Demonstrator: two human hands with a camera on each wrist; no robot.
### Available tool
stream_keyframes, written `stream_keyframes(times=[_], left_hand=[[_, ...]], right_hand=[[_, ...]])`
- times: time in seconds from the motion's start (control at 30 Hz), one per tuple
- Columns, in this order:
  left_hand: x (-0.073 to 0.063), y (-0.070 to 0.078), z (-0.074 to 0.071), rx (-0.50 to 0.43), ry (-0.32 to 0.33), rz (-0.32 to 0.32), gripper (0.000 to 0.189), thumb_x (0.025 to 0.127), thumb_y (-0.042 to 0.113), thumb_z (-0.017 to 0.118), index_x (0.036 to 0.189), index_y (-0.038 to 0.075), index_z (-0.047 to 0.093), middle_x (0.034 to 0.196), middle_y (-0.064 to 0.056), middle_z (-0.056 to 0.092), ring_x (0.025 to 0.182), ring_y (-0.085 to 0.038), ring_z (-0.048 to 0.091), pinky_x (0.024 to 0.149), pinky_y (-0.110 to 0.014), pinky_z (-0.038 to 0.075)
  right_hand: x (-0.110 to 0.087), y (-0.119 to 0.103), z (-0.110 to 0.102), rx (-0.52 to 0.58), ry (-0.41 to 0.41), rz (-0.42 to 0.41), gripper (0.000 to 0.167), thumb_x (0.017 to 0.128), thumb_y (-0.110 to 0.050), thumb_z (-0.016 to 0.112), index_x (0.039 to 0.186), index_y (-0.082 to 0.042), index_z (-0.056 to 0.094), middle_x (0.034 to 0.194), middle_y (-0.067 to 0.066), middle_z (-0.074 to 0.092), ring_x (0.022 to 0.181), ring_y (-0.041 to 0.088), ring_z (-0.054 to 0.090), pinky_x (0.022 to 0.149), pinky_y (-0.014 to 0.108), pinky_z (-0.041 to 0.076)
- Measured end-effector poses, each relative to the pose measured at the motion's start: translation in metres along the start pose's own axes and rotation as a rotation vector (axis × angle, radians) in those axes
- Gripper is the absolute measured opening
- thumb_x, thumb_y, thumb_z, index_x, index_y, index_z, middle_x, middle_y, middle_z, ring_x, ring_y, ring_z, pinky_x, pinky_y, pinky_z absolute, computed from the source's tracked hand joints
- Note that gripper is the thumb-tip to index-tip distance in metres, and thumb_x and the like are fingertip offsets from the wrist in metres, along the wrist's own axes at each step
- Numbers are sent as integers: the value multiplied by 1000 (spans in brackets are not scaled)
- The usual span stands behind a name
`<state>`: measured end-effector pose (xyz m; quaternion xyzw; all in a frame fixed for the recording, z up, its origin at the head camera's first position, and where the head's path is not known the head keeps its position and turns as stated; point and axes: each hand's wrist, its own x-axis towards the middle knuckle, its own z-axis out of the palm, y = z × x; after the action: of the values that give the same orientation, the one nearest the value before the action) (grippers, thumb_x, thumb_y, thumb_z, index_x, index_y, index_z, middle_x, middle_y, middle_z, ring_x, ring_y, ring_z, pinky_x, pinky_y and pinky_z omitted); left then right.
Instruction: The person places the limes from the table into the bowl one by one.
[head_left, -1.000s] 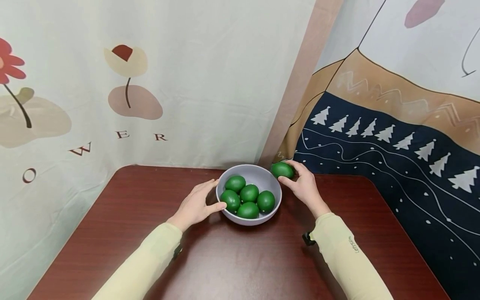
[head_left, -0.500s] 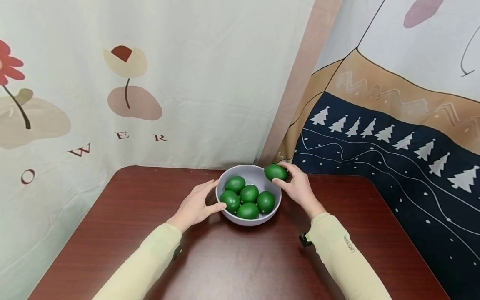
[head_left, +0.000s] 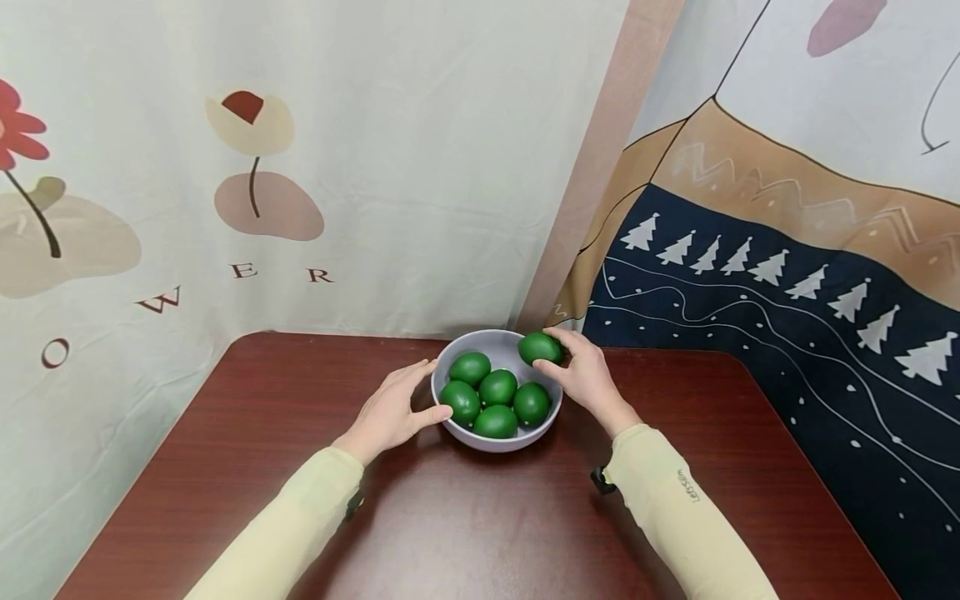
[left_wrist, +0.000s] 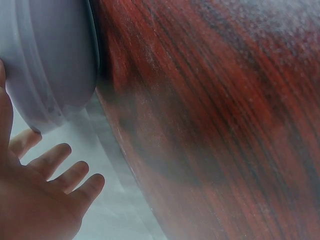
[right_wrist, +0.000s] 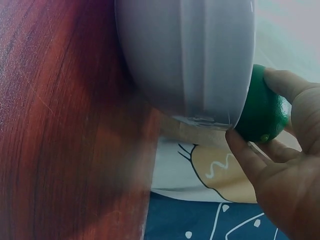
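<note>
A grey-lilac bowl (head_left: 501,444) stands on the table with several green limes (head_left: 498,387) inside. Over its far right rim, my right hand (head_left: 587,372) holds another lime (head_left: 539,347) between thumb and fingers. The right wrist view shows that lime (right_wrist: 262,107) just above the bowl's rim, with one fingertip right at the rim. My left hand (head_left: 392,410) rests against the bowl's left side, thumb over the rim. In the left wrist view, its fingers (left_wrist: 50,160) are spread and fairly straight, one fingertip at the rim of the bowl (left_wrist: 55,60).
The dark red wooden table (head_left: 480,525) extends round the bowl, which stands near its back edge. Behind hangs a pale curtain (head_left: 420,167) with flower prints. A navy and tan printed cloth (head_left: 712,308) hangs at the right.
My right hand has carried its lime leftward, from beside the bowl's right rim to over the bowl's far right part. The left hand and the bowl stay in place.
</note>
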<state>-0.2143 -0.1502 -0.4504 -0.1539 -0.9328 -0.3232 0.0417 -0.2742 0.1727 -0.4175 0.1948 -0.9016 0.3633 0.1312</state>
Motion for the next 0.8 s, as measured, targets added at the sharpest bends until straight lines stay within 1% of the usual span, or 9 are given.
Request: stream_keyframes(times=[0.17,0.3,0.5,0.67,0.8], left_hand=[[0,1,0,-6,0,0,83,89,48,79,157,13,46,161,-16,42,149,-40,36,117,-59,36],[0,0,0,-8,-2,-1,83,89,48,79,157,13,46,162,-15,41,150,-39,36,117,-59,36],[0,-1,1,-5,6,16,82,89,46,79,156,12,47,160,-18,43,149,-40,37,116,-60,36],[0,-1,1,-9,9,13,82,89,47,79,156,12,47,160,-18,43,149,-39,37,116,-59,37],[0,-1,1,-6,21,28,81,89,46,80,155,10,48,158,-17,46,148,-40,39,117,-58,36]], right_hand=[[0,-2,2,-22,5,-42,56,86,-17,86,136,-3,65,125,20,65,105,34,65,87,48,56],[0,-4,5,-47,-16,-41,56,87,-19,85,137,-5,65,127,19,65,107,33,66,88,47,57],[0,-7,9,-98,-52,-33,56,89,-21,83,140,-8,64,128,15,65,110,32,66,94,47,56],[0,-9,13,-152,-66,-53,56,89,-22,83,140,-7,64,129,14,65,113,32,65,97,47,55],[0,-10,14,-177,-64,-83,56,88,-21,84,138,-5,65,127,14,66,113,32,64,98,48,54]])
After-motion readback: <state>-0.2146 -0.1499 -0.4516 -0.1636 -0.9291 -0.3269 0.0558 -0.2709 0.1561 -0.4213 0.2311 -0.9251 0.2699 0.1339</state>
